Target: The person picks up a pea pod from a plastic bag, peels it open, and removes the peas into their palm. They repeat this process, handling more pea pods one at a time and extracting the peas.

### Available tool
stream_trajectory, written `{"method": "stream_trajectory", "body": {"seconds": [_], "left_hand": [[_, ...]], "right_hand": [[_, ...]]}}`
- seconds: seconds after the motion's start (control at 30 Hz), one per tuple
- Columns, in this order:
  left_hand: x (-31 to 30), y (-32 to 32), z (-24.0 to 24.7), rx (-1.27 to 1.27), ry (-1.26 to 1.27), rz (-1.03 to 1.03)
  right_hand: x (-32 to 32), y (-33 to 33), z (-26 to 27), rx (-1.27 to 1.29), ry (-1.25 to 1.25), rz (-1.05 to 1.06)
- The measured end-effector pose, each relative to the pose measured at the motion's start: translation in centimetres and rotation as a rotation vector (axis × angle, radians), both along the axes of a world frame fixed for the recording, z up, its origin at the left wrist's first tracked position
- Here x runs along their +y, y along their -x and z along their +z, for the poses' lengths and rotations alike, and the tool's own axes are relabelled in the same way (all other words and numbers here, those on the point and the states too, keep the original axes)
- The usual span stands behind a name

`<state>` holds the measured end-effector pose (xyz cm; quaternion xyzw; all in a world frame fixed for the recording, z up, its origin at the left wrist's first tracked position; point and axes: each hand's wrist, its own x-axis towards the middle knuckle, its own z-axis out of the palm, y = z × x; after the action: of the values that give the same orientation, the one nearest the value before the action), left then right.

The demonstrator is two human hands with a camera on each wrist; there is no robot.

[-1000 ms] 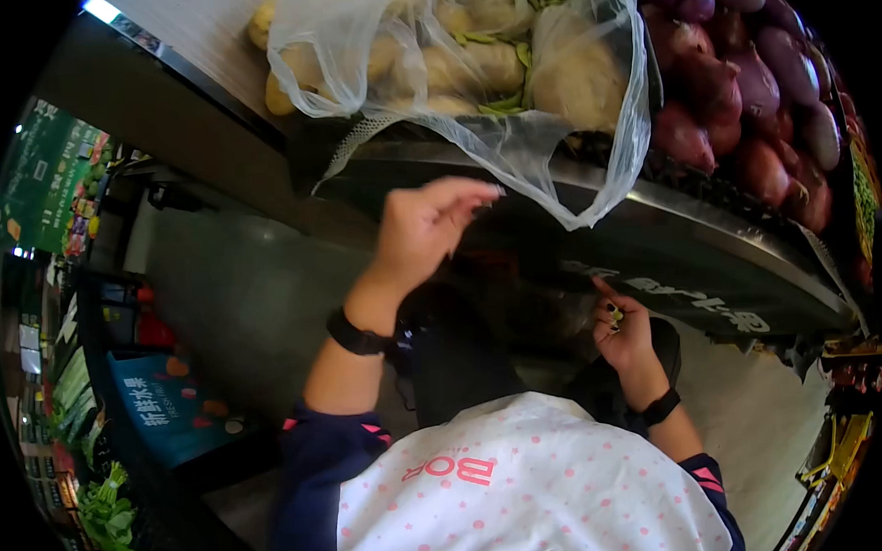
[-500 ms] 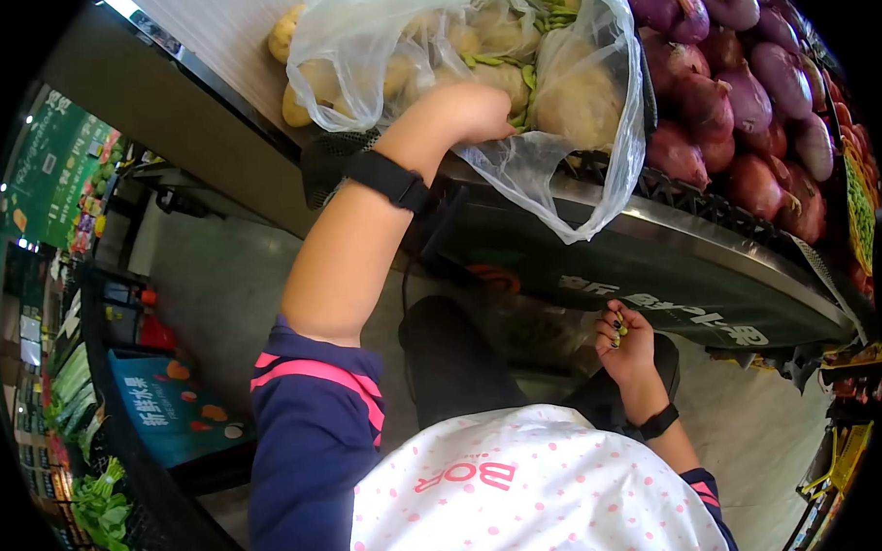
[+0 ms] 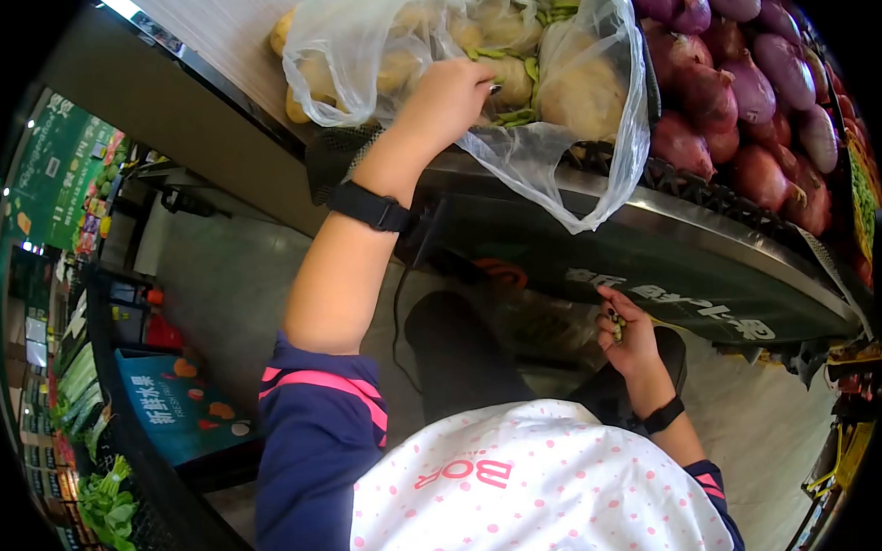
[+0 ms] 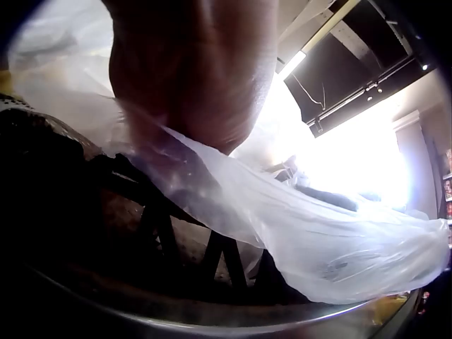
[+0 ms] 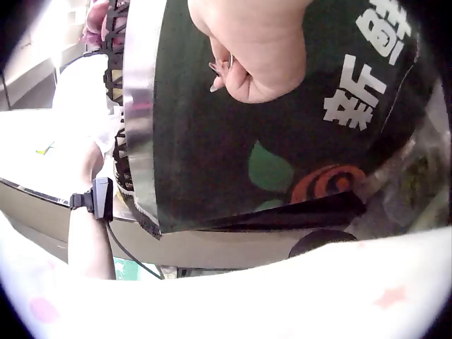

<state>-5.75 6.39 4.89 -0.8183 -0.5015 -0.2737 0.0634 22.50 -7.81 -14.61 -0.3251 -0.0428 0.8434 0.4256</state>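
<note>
My left hand (image 3: pixel 449 95) reaches into the open mouth of a clear plastic bag (image 3: pixel 604 207), its fingertips right at some green bean pods (image 3: pixel 518 112). The pods lie in the bag among potatoes (image 3: pixel 575 86). In the left wrist view the hand (image 4: pixel 194 78) is a dark shape behind the bag's edge (image 4: pixel 282 233), its fingertips hidden. Low in front of the stand, my right hand (image 3: pixel 630 337) keeps its fingers curled round a few small green pods (image 3: pixel 618 325). From the right wrist view, the right hand (image 5: pixel 258 49) shows its back, hiding the pods.
Red onions (image 3: pixel 712 101) are heaped right of the bag. A metal edge (image 3: pixel 711 222) runs along the stand above a dark green printed panel (image 3: pixel 675 292). A crate with leafy greens (image 3: pixel 109 511) stands at left, near a blue printed box (image 3: pixel 188 406).
My left hand has moved from in front of the stand up into the bag, down at the pods. The right hand stays low with the green pods in its fingers.
</note>
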Motion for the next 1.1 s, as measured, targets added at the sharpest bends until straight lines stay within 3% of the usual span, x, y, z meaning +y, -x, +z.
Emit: {"method": "stream_trajectory", "body": {"seconds": [0.07, 0.2, 0.27, 0.3, 0.37, 0.4, 0.43, 0.5, 0.57, 0.63, 0.7, 0.83, 0.9, 0.97, 1.03, 1.1], "left_hand": [[-0.3, 0.5, -0.2, -0.010, -0.182, -0.046], [-4.8, -1.4, 0.9, -0.165, -0.106, -0.104], [-8.0, -3.1, 1.7, -0.265, 0.125, -0.222], [-10.1, -4.2, 0.7, -0.207, 0.192, -0.375], [-11.0, -4.7, -0.2, -0.229, 0.294, -0.458], [-12.5, -5.4, -1.7, -0.248, 0.607, -0.552], [-12.4, -5.4, -2.1, -0.229, 0.601, -0.548], [-13.2, -6.1, -3.7, -0.132, 0.918, -0.510], [-12.9, -6.2, -3.5, -0.121, 1.005, -0.510], [-13.1, -6.1, -4.4, -0.112, 1.095, -0.508], [-13.5, -5.9, -5.9, -0.358, 0.985, -0.614], [-13.6, -5.9, -5.8, -0.362, 0.986, -0.607], [-13.6, -6.5, -7.0, -0.370, 0.381, -0.590], [-13.6, -6.9, -7.4, -0.407, 0.365, -0.597], [-13.4, -7.3, -8.5, -0.320, -0.055, -0.511], [-13.8, -7.8, -9.0, -0.275, -0.158, -0.480]], "right_hand": [[0.0, 0.5, 1.0, -0.179, -0.079, 0.067], [-0.7, 0.5, 2.9, -0.192, -0.123, 0.140], [-0.1, 1.0, 4.7, -0.282, -0.245, 0.216], [-0.3, 1.5, 6.2, -0.344, -0.449, 0.241], [-0.1, 1.8, 6.9, -0.313, -0.510, 0.278], [-0.8, 1.7, 7.4, -0.309, -0.556, 0.317], [-0.1, 2.3, 8.4, -0.288, -0.651, 0.346], [-0.8, 2.7, 9.4, -0.297, -0.592, 0.338], [-0.1, 2.9, 9.7, -0.384, -0.803, 0.535], [0.0, 3.0, 9.2, -0.421, -0.754, 0.605], [-0.2, 3.1, 9.2, -0.385, -0.771, 0.592], [-0.4, 3.4, 8.4, -0.314, -0.744, 0.559], [-0.5, 3.9, 7.5, -0.082, -0.638, 0.330], [-0.6, 4.2, 7.6, -0.118, -0.641, 0.345], [-0.6, 4.5, 7.4, -0.060, -0.544, 0.262], [-0.9, 5.3, 8.1, -0.059, -0.402, 0.188]]}}
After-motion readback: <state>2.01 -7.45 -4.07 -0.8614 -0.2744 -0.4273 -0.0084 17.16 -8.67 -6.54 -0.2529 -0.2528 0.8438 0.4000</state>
